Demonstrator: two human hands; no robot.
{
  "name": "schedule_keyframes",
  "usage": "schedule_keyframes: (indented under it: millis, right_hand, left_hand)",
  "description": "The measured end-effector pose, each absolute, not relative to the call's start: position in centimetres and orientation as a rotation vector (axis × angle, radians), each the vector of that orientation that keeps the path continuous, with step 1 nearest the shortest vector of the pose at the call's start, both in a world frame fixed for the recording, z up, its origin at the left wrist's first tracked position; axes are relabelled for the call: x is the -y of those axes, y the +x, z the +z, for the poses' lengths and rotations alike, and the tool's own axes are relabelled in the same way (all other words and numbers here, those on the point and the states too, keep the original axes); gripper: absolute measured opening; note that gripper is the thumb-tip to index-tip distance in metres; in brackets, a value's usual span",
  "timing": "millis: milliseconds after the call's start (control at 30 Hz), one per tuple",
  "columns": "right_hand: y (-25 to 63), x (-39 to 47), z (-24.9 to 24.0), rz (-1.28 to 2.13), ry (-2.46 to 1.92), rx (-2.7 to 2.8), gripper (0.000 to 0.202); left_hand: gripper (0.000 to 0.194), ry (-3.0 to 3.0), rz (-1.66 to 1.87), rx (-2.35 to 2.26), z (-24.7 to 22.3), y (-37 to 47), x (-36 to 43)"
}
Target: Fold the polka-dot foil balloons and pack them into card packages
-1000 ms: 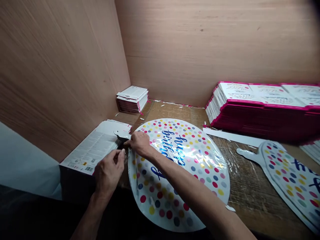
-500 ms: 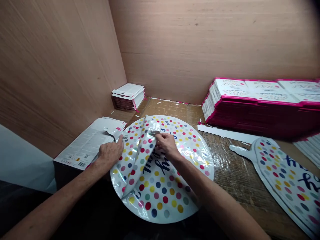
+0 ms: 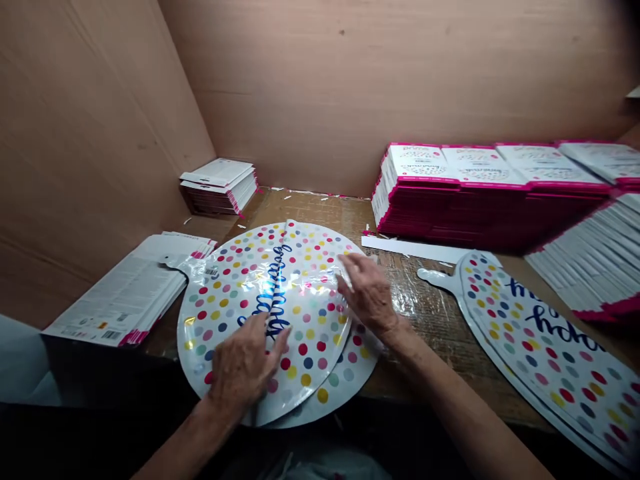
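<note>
A flat foil balloon (image 3: 240, 293) with coloured dots and blue lettering lies in front of me, its narrow tail pointing left. Its upper layer covers most of the dotted sheet below, whose edge (image 3: 325, 393) shows at the lower right. My left hand (image 3: 245, 357) rests on the balloon's lower middle, thumb and fingers apart. Over the balloon's right side, my right hand (image 3: 367, 290) has its fingers spread and slightly bent, with nothing visible in them. Farther right, several more dotted foil balloons (image 3: 550, 360) lie stacked, hanging past the table's front edge.
White printed cards (image 3: 125, 287) lie left of the balloon, and a small card stack (image 3: 220, 183) stands in the back corner. Long pink-edged stacks of packs (image 3: 480, 193) line the back right. A white strip (image 3: 420, 250) lies before them. Wooden walls (image 3: 300, 100) enclose the table.
The folded-over part of the balloon now lies flat, turned to the right. My left hand has moved from the left edge to the lower middle; my right hand let go and moved right.
</note>
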State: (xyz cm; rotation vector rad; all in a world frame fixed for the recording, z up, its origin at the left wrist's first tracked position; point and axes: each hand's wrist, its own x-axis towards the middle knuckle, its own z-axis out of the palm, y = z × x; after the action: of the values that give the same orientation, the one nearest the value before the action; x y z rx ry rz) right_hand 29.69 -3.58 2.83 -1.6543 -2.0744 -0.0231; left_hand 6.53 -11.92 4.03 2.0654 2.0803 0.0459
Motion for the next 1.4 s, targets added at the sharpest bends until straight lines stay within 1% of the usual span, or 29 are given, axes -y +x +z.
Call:
schedule_keyframes:
  millis: [67,133,233,333,400,467,500,533,600,633,700,733,800,833,900,967,1033,1100,1133,1167,1233,1300,1400]
  right_hand:
    - [28.9,3.6,2.1,-0.026,-1.527,2.341,0.033]
    - [28.7,3.3,1.2,0.026,-1.498,2.463,0.031]
    - [29.2,2.5,0.3,0.091,-1.489,2.49,0.031]
    - [30.2,2.2,0.8,0.275,-1.461,2.433,0.03]
    - [31.2,3.2,2.0,0.515,-1.396,2.293,0.041]
    - [32.1,5.2,3.5,0.731,-1.239,2.135,0.062]
    - [32.5,6.5,4.1,0.78,-1.14,2.088,0.073]
    - [32.7,7.9,4.5,0.774,-1.046,2.083,0.082]
    - [33.0,10.2,4.4,0.556,-0.967,2.136,0.096]
    - [33.1,11.0,3.9,0.398,-0.984,2.151,0.094]
    - [33.2,11.6,2.3,0.114,-1.02,2.13,0.072]
    - [33.4,11.5,1.6,0.032,-1.023,2.119,0.06]
    - [33.9,10.9,0.8,-0.009,-0.994,2.143,0.046]
    - [34.2,10.5,0.8,0.021,-0.969,2.184,0.041]
    - [34.7,9.5,2.0,0.163,-0.935,2.284,0.033]
    - [34.8,7.7,4.2,0.379,-0.985,2.345,0.033]
    - [34.3,4.8,6.4,0.572,-1.163,2.314,0.033]
    - [33.4,1.1,7.9,0.675,-1.397,2.196,0.026]
    - [33.0,-0.8,8.3,0.713,-1.481,2.127,0.021]
    - [32.6,-2.5,8.3,0.759,-1.578,2.043,0.021]
    - [32.5,-4.7,7.7,0.835,-1.686,1.872,0.033]
    - [33.3,-4.9,6.0,0.831,-1.655,1.712,0.045]
    - [35.1,-2.6,2.8,0.734,-1.607,1.58,0.053]
  left_hand:
    - [0.044,1.875,-0.064,-2.149,4.3,5.9,12.9]
    - [0.042,1.765,-0.118,-2.051,4.4,5.5,14.0]
    - [0.047,1.524,-0.023,-1.687,4.5,5.6,15.3]
    - [0.052,1.061,0.205,-1.207,5.8,6.1,15.3]
    - [0.052,0.822,0.428,-1.039,7.6,6.5,14.6]
    - [0.053,0.699,0.644,-1.001,9.7,6.9,13.6]
    - [0.054,0.673,0.733,-0.999,10.7,7.0,13.1]
    - [0.054,0.671,0.798,-1.004,11.4,7.0,12.8]
    - [0.054,0.732,0.821,-1.05,12.1,6.4,12.1]
    - [0.057,0.798,0.767,-1.089,12.1,5.9,11.9]
    - [0.067,1.026,0.626,-1.253,11.3,4.6,11.0]
    - [0.071,1.178,0.598,-1.398,10.7,4.0,10.5]
    - [0.072,1.513,0.71,-1.672,9.3,3.0,8.9]
    - [0.072,1.667,0.813,-1.715,8.6,2.8,8.1]
    - [0.08,1.884,0.885,-1.524,7.2,2.5,6.4]
    - [0.088,1.949,0.736,-1.217,5.9,2.2,5.2]
    - [0.091,1.917,0.59,-1.13,4.9,2.0,4.5]
    - [0.086,1.858,0.55,-1.225,4.2,1.9,4.0]
    - [0.079,1.819,0.566,-1.313,3.9,2.1,3.7]
    - [0.071,1.777,0.587,-1.416,3.7,2.4,3.3]
    - [0.054,1.69,0.634,-1.626,3.4,3.3,2.1]
    - [0.041,1.613,0.654,-1.802,3.0,4.2,0.7]
    - [0.031,1.544,0.618,-1.912,2.6,5.0,-1.2]
